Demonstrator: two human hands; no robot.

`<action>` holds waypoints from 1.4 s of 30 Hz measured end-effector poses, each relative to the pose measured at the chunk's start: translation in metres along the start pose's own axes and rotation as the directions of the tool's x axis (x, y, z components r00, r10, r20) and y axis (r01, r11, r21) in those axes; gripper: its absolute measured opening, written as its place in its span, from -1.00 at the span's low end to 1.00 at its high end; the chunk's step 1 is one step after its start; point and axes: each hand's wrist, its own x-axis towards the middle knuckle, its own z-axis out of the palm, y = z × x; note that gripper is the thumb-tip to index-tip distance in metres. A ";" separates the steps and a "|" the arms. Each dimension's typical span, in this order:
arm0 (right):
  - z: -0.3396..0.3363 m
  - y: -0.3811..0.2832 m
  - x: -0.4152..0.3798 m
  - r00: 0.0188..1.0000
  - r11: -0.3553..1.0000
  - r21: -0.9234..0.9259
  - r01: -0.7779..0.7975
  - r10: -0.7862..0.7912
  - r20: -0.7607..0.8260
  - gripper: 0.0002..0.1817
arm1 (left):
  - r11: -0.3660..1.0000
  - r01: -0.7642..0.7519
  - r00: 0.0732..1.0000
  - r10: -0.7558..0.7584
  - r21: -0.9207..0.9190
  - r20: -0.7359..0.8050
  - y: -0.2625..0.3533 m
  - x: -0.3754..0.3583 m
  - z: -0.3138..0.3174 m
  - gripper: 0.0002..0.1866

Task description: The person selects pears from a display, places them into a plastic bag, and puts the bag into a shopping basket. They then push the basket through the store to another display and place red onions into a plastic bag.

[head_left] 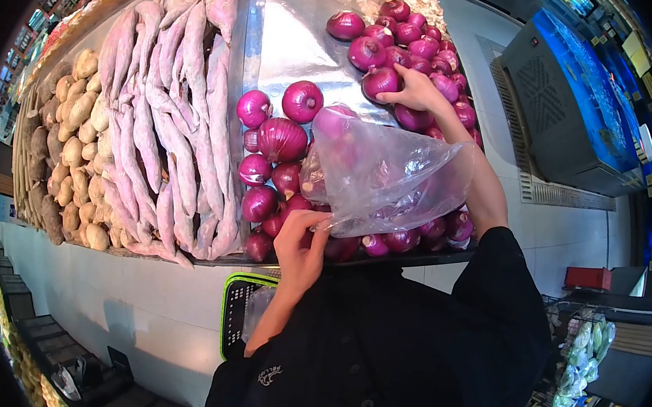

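My left hand pinches the edge of a clear plastic bag near the front of the onion display. The bag spreads rightward over several red onions and overlaps my right forearm in this view; purple shapes show through its film. Farther back, my right hand has its thumb and fingers around a red onion at the left side of the main pile. More red onions lie to the left of the bag, on the silvery liner.
Sweet potatoes fill the section to the left, with potatoes beyond them. A green-rimmed black basket is below my left forearm. A large grey case with a blue top stands to the right, across the tiled floor.
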 end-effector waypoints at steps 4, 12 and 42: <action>-0.062 -0.056 -0.070 0.909 0.859 0.337 0.385 -0.290 -0.298 -0.57 | 1.000 -0.009 1.000 0.009 -0.005 -0.017 -0.004 0.002 0.001 -0.89; -0.088 -0.125 -0.190 0.206 0.214 0.730 0.649 -0.973 0.102 -0.83 | 0.995 -0.092 0.990 0.097 0.048 -0.101 -0.001 0.003 0.009 -0.84; 0.071 -0.116 -0.098 0.726 0.676 -0.452 0.582 -0.682 -0.087 -0.56 | 0.841 -0.505 0.856 0.517 0.193 -0.016 -0.007 -0.002 -0.006 -0.75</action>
